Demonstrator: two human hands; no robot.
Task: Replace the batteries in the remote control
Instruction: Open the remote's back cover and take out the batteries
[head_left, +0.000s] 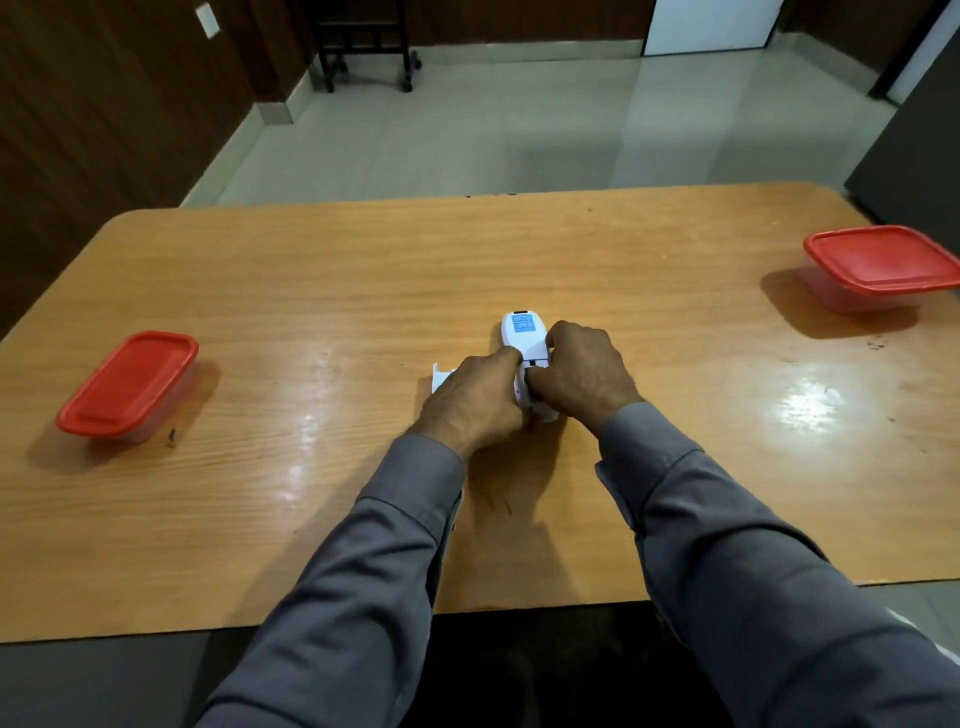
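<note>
Head view: the remote control (521, 332) lies back-up mid-table (311, 270), left hand (475, 397) bracing it, right hand (584, 371) pinching into the open compartment. Steady the body; lift the cell end-first, not sideways.
</note>
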